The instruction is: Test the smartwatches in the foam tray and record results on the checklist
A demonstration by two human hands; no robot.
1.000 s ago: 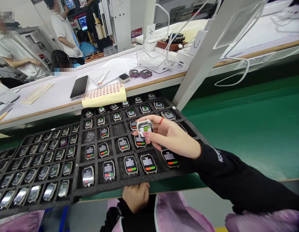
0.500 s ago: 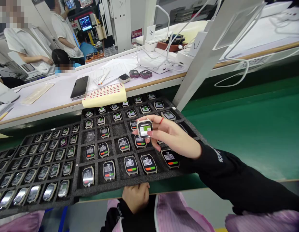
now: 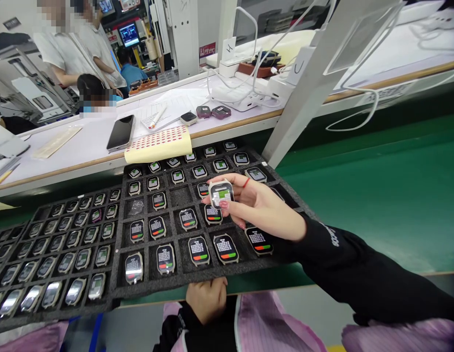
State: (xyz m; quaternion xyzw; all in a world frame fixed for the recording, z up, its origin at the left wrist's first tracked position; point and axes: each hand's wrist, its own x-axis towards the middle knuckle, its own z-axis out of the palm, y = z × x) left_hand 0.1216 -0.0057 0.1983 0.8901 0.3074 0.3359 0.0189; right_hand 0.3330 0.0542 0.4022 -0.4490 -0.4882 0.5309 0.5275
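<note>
My right hand [image 3: 258, 205] holds a smartwatch [image 3: 221, 191] without straps, its lit screen facing up toward me. The thumb rests on the lower edge of the screen, and the fingers curl behind the pale case. Beneath it lies a black foam tray [image 3: 212, 272] with many watches in square pockets; several screens show white text over a red and green bar. One pocket has a crumpled clear film [image 3: 135, 207] in it. At the tray's front edge my left hand [image 3: 206, 299] rests with fingers curled into a fist; whatever it may hold is hidden.
A second foam tray [image 3: 71, 308] of watches adjoins on the left. Behind, a shelf carries a phone [image 3: 120, 132], a yellow sticker sheet [image 3: 159, 144], a pen [image 3: 159, 115] and white cables. A slanted metal post [image 3: 303, 107] rises at the right. Co-workers stand and sit beyond.
The thumb of my right hand has shifted slightly on the watch screen, and the watch is turned a little. My left hand has stayed still. A co-worker in the back has moved right.
</note>
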